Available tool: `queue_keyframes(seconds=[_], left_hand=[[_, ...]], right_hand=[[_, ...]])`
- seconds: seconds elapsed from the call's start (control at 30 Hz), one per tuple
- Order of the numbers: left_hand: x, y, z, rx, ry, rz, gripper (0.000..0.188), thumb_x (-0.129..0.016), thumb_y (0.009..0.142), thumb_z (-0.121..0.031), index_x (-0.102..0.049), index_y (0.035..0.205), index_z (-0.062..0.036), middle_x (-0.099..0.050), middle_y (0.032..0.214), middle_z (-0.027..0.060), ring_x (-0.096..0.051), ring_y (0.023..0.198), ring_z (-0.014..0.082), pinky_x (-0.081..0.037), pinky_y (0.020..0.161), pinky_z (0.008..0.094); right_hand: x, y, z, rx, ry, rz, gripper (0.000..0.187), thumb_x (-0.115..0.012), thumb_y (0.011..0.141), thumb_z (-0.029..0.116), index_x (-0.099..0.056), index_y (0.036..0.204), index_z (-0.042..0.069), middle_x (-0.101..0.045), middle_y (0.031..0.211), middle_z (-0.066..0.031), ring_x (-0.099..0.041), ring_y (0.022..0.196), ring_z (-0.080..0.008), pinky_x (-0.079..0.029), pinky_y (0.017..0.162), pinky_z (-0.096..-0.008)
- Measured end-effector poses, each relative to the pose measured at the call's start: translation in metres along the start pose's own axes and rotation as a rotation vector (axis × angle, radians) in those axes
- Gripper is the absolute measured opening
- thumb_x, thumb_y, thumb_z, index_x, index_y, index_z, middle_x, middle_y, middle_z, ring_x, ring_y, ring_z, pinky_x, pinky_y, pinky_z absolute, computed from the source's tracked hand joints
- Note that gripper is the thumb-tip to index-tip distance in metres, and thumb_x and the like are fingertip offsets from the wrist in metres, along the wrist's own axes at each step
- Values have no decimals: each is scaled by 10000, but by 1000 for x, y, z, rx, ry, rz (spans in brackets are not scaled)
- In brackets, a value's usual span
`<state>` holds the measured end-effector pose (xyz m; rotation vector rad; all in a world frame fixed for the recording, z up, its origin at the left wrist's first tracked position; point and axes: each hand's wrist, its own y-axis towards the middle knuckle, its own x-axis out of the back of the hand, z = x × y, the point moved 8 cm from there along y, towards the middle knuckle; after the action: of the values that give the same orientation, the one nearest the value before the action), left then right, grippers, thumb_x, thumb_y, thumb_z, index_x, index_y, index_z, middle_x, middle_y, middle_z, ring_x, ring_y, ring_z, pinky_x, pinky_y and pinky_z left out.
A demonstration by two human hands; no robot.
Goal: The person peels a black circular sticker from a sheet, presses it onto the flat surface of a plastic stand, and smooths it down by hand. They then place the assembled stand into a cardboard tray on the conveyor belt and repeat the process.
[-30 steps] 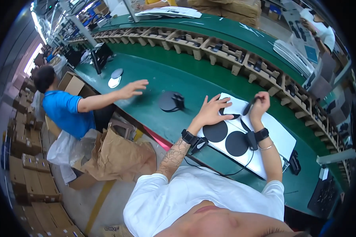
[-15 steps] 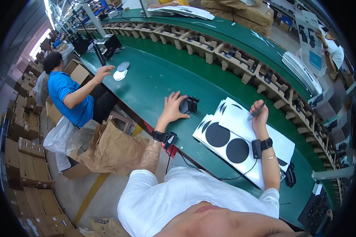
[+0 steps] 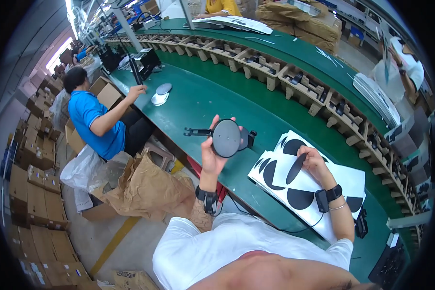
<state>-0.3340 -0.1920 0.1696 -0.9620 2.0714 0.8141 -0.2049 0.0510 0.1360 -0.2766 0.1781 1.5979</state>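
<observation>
My left hand grips a round black base with its flat face turned up. A thin black bracket sticks out to the left of that base. Partly hidden behind it, a second black part rests on the green bench. Between the fingertips of my right hand is a black round sticker, seen tilted, its edge pinched above a stack of white sheets. More black circles show on those sheets.
Brown moulded trays holding black parts line the green belt beyond the bench. Two thin discs lie farther left, near a co-worker in blue. Crumpled brown paper is at my left; a black part sits beside the sheets.
My left hand has lifted the round base and turned its flat face up. My right hand has come lower over the sheets, and the sticker now shows its dark side.
</observation>
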Motion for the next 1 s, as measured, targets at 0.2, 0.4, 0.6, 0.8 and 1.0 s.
queue_keyframes(seconds=[0.2, 0.4, 0.6, 0.8, 1.0], left_hand=[[-92, 7, 43, 160, -171, 266, 701, -435, 876, -530, -233, 1453, -188, -373, 1390, 210, -443, 1231, 387, -424, 964, 524], [-115, 22, 111, 173, 154, 193, 697, -338, 905, -578, -258, 1438, -135, -432, 1342, 248, -453, 1218, 412, -396, 999, 514], [-144, 19, 144, 226, 94, 227, 727, -242, 920, -612, -235, 1431, -94, -425, 1332, 292, -476, 1195, 406, -404, 992, 500], [-145, 18, 153, 254, 106, 272, 733, -208, 915, -636, -195, 1442, -127, -395, 1351, 306, -513, 1133, 454, -427, 960, 530], [-147, 16, 158, 259, 130, 309, 727, -184, 909, -651, -183, 1444, -158, -375, 1358, 319, -526, 1100, 480, -440, 938, 543]], right_hand=[[-17, -29, 51, 210, 23, -231, 163, -643, 743, 72, -481, 760, 69, -509, 741, -8, -512, 686, -81, -416, 610, -206], [-9, -65, 68, 376, 226, -473, 107, -670, 803, -2, -589, 872, 12, -649, 860, -64, -636, 681, -96, -521, 568, -197], [-1, -84, 53, 403, 250, -607, 88, -656, 813, 1, -588, 868, 10, -646, 840, -63, -633, 689, -96, -516, 570, -194], [1, -85, 50, 410, 217, -664, 100, -642, 820, -15, -543, 821, -1, -603, 817, -79, -628, 619, -93, -513, 515, -154], [2, -88, 48, 436, 206, -660, 100, -641, 815, -30, -546, 823, 0, -581, 819, -69, -631, 629, -94, -522, 527, -158]])
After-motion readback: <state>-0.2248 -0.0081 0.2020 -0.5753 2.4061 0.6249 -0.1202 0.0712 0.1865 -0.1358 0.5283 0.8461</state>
